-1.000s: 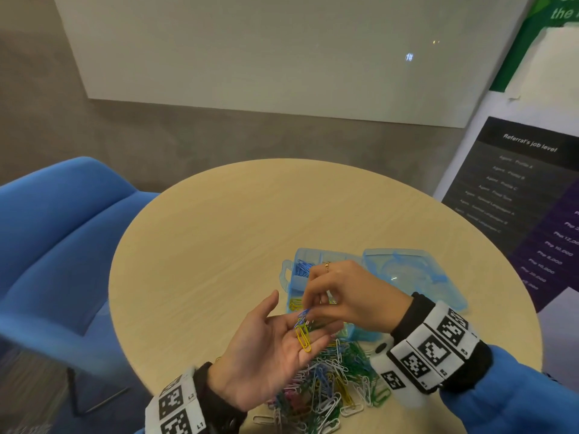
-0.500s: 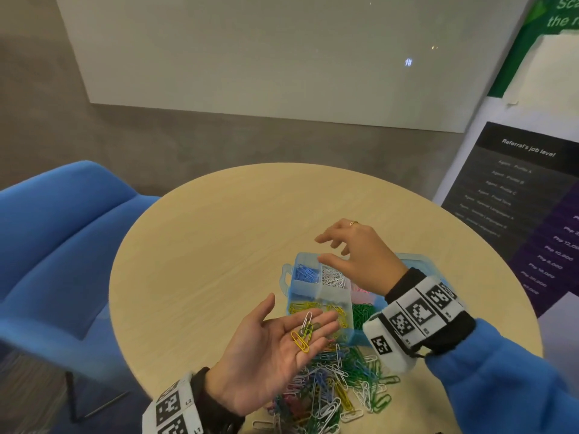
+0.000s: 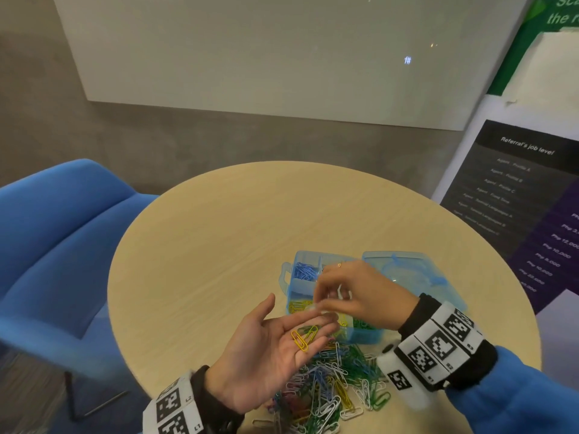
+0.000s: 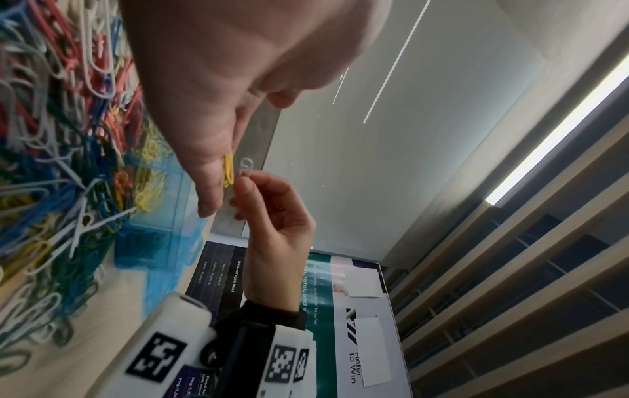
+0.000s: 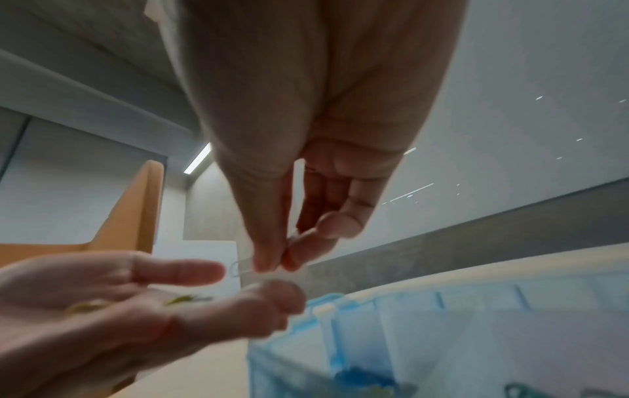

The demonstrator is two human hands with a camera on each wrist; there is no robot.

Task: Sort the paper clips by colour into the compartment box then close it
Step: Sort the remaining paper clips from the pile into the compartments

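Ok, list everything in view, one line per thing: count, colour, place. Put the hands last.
compartment box: one, clear blue, open, on the table beyond the hands; blue, yellow and green clips show in separate compartments.
lid: one, clear blue, lying open to the right of the box.
loose paper clips: a mixed pile, too many to count, white, green, blue, yellow, red, on the table's near edge.
yellow paper clips: two, on the left palm.
white paper clip: one, pinched in the right fingertips.
table: one, round, light wood.
chair: one, blue, left of the table.
posters: on the wall at right.
left hand: palm up, open.
right hand: above the left fingertips.
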